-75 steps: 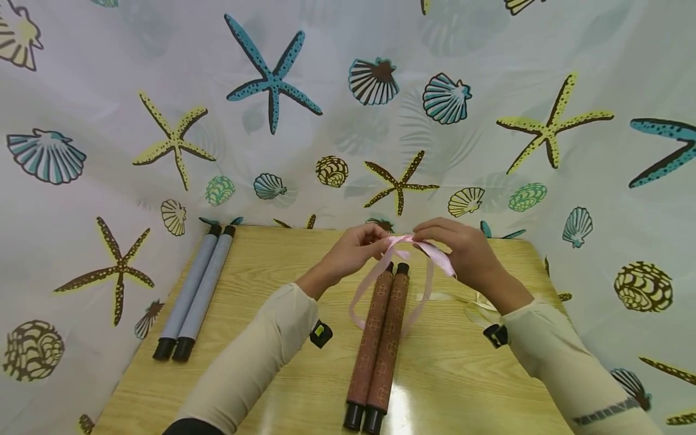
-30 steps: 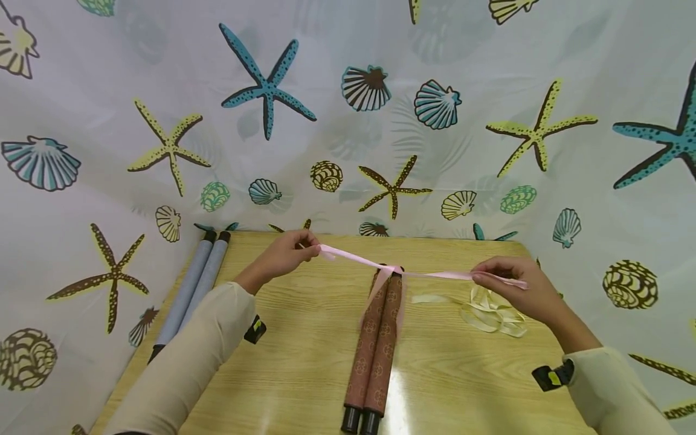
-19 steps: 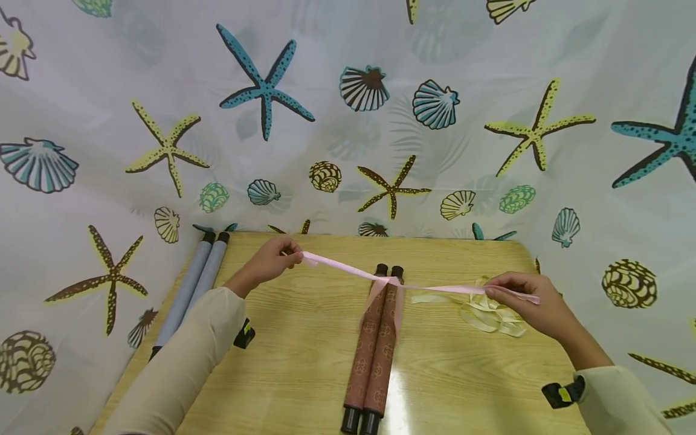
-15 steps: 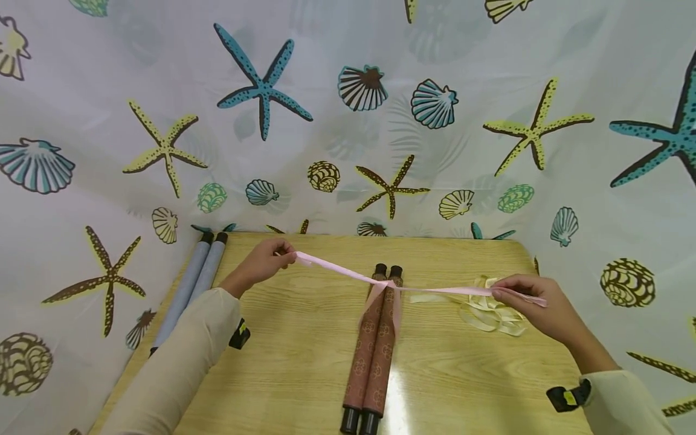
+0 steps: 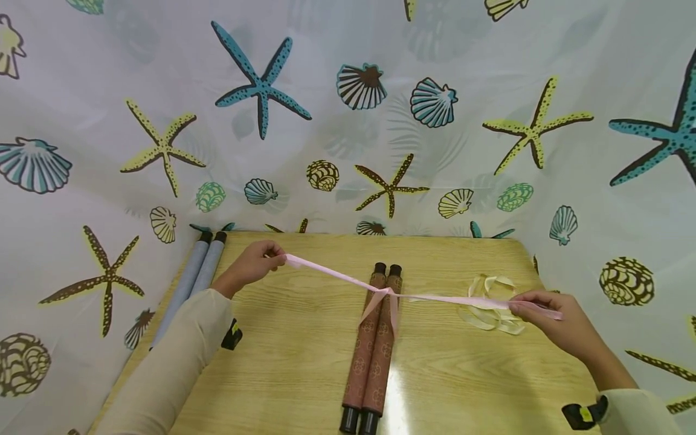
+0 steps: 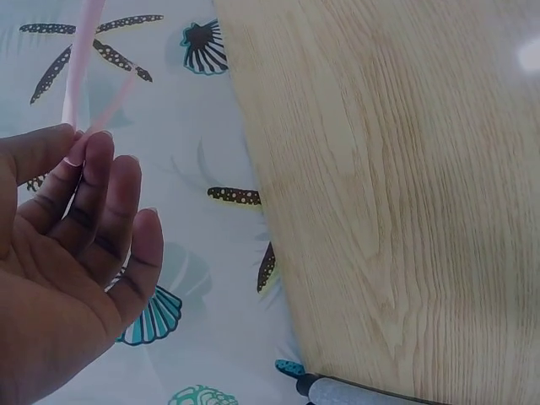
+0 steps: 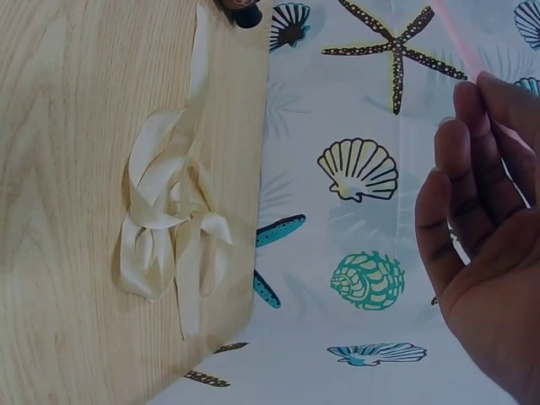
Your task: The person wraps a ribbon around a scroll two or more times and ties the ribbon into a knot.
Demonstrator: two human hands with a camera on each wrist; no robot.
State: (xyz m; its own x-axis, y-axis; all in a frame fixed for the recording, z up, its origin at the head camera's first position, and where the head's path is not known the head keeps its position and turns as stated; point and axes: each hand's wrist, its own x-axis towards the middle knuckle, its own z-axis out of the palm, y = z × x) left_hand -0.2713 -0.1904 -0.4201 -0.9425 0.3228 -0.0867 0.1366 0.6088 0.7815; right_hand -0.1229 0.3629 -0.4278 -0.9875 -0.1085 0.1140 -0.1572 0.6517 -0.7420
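A pink ribbon (image 5: 331, 272) crosses over two brown patterned rolls with black end caps (image 5: 372, 356), which lie side by side on the table. Loops of it run down around both rolls from a crossing near their far ends. At the left, my left hand (image 5: 251, 264) pinches one ribbon end between thumb and fingertips; the left wrist view shows the same pinch, a short tail sticking out. Out to the right, my right hand (image 5: 560, 317) pinches the other end, its tail lying along the palm. Both ribbon lengths are stretched nearly straight between the hands.
Two grey-blue rolls with black caps (image 5: 202, 266) lie along the table's left edge, partly behind my left arm. A loose heap of cream ribbon (image 7: 169, 211) lies on the right of the wooden table (image 5: 283, 374). Cloth printed with starfish and shells (image 5: 348, 139) hangs around the table.
From close together above the rolls, my hands have moved apart, left and right. The ribbon has drawn tight, and its crossing has come down onto the rolls and slid slightly nearer.
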